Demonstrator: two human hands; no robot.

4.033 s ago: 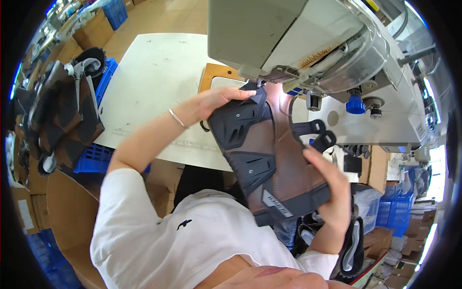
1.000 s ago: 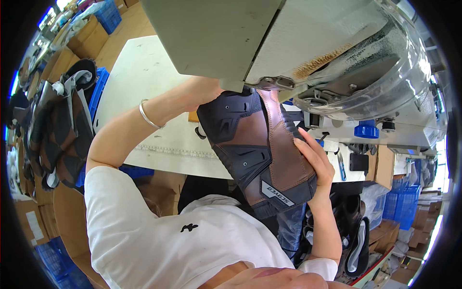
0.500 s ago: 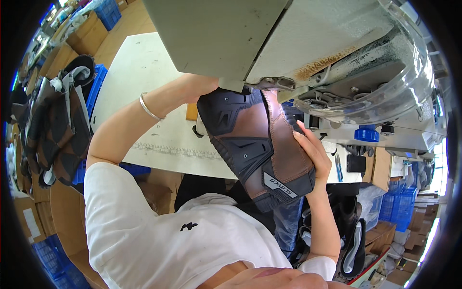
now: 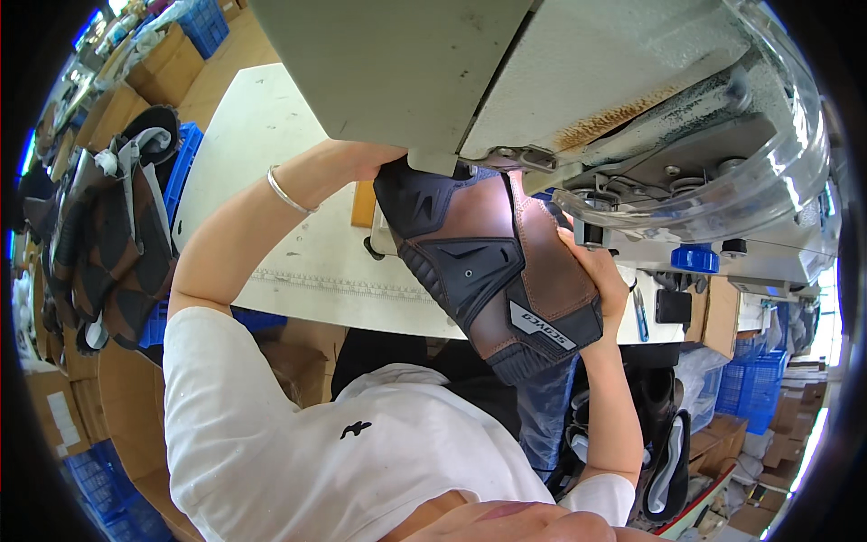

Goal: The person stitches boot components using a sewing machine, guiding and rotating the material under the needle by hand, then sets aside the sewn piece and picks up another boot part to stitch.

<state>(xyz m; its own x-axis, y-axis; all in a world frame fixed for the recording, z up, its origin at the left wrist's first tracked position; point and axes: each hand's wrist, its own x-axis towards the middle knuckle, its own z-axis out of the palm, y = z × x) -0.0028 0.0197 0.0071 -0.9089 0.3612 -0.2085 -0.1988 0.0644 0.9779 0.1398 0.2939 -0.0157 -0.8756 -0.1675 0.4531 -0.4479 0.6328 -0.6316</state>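
Note:
A brown and black boot upper [image 4: 558,248] with moulded panels, orange stitching and a pale label hangs tilted under the sewing machine head [image 4: 406,72]. Its top end lies close to the machine's needle area, where a bright light falls on it. My right hand [image 4: 603,273] is closed on the right edge of the upper, fingertips partly behind it. At the upper's far left end is my left hand [image 4: 366,159]; the machine head hides its fingers, so their grip does not show. A bangle [image 4: 287,191] circles my left wrist.
The pale worktable [image 4: 262,117] has a ruler strip along its near edge. A clear curved guard [image 4: 777,154] juts out at the right. Blue-handled snips [image 4: 641,314] lie beside a dark box-shaped item [image 4: 673,307]. More uppers [image 4: 108,262] are piled on the left.
The boot upper has shifted and turned a little to the right, its lower end moving right. My right hand has moved with it, more of its fingers now behind the upper.

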